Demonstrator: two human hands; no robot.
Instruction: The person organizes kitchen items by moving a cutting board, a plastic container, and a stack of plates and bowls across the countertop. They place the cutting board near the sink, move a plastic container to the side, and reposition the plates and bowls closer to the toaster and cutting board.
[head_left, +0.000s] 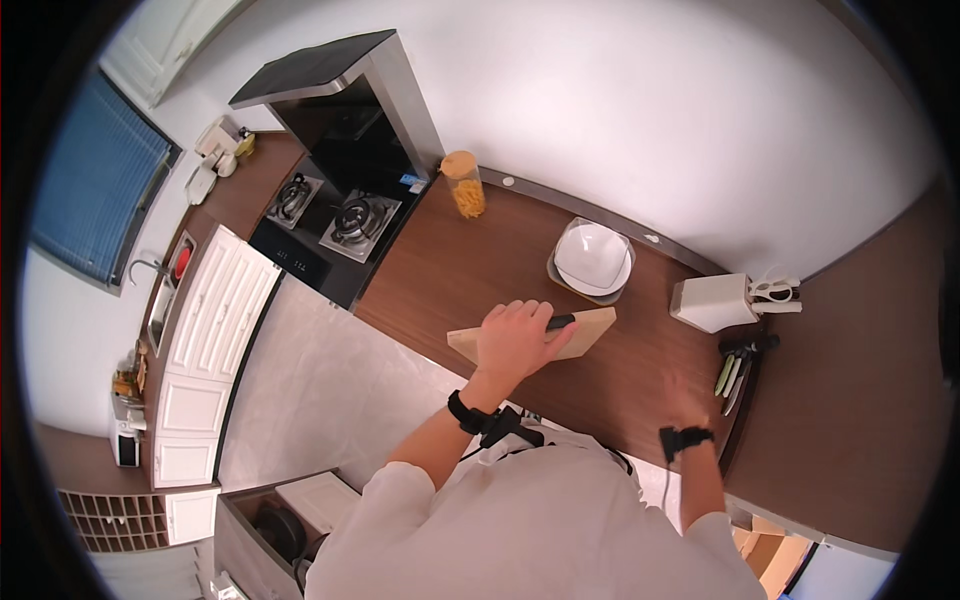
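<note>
My left hand (517, 341) is closed over the upper edge of a light wooden cutting board (589, 330), which is tilted above the brown countertop (420, 262). A black handle-like part (560, 322) shows beside my thumb; whether it belongs to the board is unclear. My right hand (682, 397) is motion-blurred over the counter's right part, fingers spread, with nothing visible in it. Just to its right are several knives (729, 379) with green and white parts. Beyond the board, a white square bowl (594, 253) is stacked on other dishes.
A white knife block (712, 301) with scissors stands at the right, near a raised brown surface (825, 397). Against the back wall is a jar of pasta (465, 187) with a wooden lid. Left of it is a gas hob (358, 221). An open drawer (262, 517) holds a dark pan.
</note>
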